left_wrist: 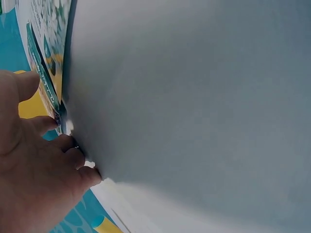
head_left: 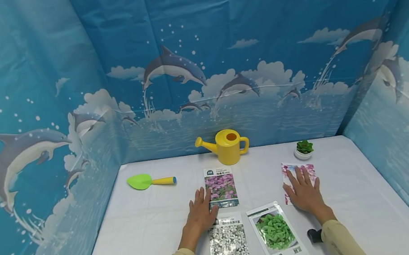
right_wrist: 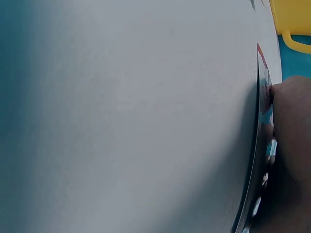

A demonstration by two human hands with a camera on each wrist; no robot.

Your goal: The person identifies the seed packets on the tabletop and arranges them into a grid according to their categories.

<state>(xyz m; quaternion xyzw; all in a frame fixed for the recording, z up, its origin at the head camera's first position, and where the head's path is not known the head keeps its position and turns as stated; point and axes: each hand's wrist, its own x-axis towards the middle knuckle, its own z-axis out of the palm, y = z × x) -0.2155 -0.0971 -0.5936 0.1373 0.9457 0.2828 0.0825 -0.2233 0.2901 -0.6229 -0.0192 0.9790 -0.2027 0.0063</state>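
My left hand point(head_left: 199, 214) lies with fingers spread at the left edge of the seed packet with purple flowers point(head_left: 221, 187). Its thumb reaches over the gap above the seed packet with white flowers point(head_left: 228, 246). Seen in the left wrist view, the fingertips of that hand point(left_wrist: 39, 170) touch down beside the packets. My right hand point(head_left: 305, 191) rests, fingers straight, on a pink-flowered seed packet point(head_left: 310, 169), covering much of it. The right wrist view shows this packet point(right_wrist: 265, 111) edge-on, under the hand. Between the hands lies a seed packet with green leaves point(head_left: 275, 231), slightly turned.
A yellow watering can point(head_left: 228, 153) stands at the back of the white table point(head_left: 127, 250). To its left lies a green toy trowel point(head_left: 140, 182) with a yellow handle; a small potted succulent point(head_left: 304, 149) sits at back right. Dolphin-print curtains point(head_left: 203, 118) enclose the table's back and sides.
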